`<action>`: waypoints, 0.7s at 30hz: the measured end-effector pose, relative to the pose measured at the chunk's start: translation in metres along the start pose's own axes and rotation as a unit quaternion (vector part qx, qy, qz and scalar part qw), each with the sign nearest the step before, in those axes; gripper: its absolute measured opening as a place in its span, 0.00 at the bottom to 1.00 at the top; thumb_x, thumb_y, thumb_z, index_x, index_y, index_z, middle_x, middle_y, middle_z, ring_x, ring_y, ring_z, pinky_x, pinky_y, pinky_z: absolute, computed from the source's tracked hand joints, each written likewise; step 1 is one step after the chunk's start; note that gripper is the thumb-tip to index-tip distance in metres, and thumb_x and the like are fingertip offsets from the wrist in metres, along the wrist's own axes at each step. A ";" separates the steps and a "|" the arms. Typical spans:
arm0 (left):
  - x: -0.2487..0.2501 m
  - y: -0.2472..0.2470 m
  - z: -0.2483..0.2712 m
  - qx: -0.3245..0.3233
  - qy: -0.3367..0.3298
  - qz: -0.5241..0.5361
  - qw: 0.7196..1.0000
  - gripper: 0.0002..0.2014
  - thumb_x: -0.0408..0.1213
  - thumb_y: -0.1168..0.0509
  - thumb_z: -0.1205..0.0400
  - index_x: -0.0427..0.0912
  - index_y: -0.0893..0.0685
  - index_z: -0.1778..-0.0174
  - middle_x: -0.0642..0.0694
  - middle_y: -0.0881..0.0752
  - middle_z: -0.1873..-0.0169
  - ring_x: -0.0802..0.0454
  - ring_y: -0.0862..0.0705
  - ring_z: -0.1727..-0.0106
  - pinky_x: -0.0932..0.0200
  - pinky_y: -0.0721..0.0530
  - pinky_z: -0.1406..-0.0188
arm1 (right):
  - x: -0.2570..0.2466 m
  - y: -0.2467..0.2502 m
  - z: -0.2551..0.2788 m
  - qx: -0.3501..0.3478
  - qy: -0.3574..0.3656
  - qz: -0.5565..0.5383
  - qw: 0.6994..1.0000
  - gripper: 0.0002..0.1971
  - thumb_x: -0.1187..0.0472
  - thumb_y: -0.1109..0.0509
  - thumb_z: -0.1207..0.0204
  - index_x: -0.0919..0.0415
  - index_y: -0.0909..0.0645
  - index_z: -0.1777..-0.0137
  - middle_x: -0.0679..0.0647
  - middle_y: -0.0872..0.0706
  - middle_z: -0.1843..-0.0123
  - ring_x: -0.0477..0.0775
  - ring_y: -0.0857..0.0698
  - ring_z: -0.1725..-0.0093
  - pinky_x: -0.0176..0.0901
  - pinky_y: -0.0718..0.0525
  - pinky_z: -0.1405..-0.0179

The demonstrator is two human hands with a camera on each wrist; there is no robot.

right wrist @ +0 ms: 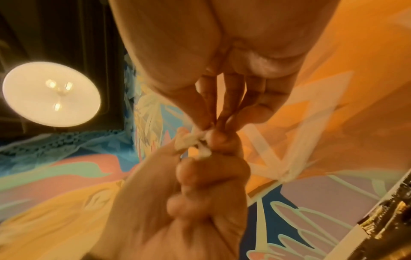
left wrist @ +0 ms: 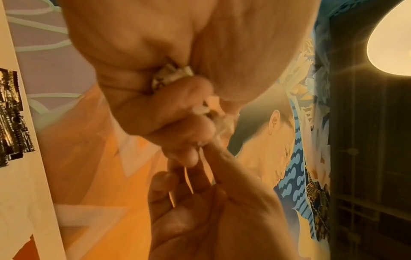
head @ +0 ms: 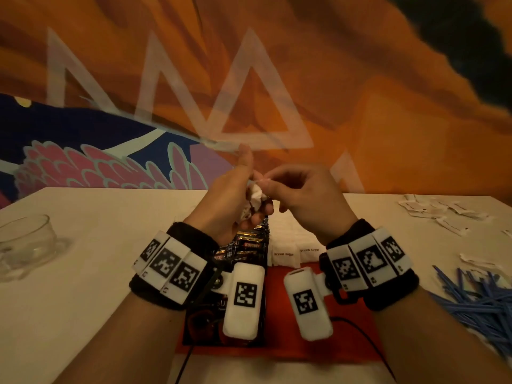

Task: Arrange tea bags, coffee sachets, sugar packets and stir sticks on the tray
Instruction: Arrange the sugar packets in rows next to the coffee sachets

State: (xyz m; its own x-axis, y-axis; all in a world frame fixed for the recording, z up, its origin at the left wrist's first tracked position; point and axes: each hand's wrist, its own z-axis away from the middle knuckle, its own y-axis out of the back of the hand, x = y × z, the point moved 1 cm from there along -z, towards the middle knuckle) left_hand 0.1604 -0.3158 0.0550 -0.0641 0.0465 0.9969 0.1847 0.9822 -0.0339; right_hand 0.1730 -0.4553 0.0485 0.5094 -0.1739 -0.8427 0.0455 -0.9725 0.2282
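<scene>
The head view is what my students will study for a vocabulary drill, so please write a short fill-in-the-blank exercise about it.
1. The left hand grips a crumpled wad of ____ paper.
2. The blue stir sticks lie in a pile on the ____ side of the table.
3. The packets behind the wrists are printed "brown ____".
4. The right hand pinches at the wad, and both hands are held ____ the tray.

Missing words: white; right; sugar; above
</scene>
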 end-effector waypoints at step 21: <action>-0.003 0.001 -0.005 0.097 -0.162 -0.072 0.979 0.03 0.33 0.33 0.16 0.39 0.15 0.52 0.56 0.20 0.82 0.57 0.32 0.84 0.66 0.34 0.88 | -0.003 0.015 -0.003 0.030 -0.088 -0.186 0.978 0.07 0.72 0.28 0.25 0.62 0.19 0.52 0.62 0.13 0.54 0.59 0.13 0.58 0.42 0.18 0.65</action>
State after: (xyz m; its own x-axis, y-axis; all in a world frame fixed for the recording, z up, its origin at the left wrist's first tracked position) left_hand 0.1659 -0.3157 0.0524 -0.3894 -0.0711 0.9183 -0.0373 0.9974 0.0614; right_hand 0.1746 -0.4693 0.0555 0.3110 0.1744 -0.9343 0.1454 -0.9802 -0.1346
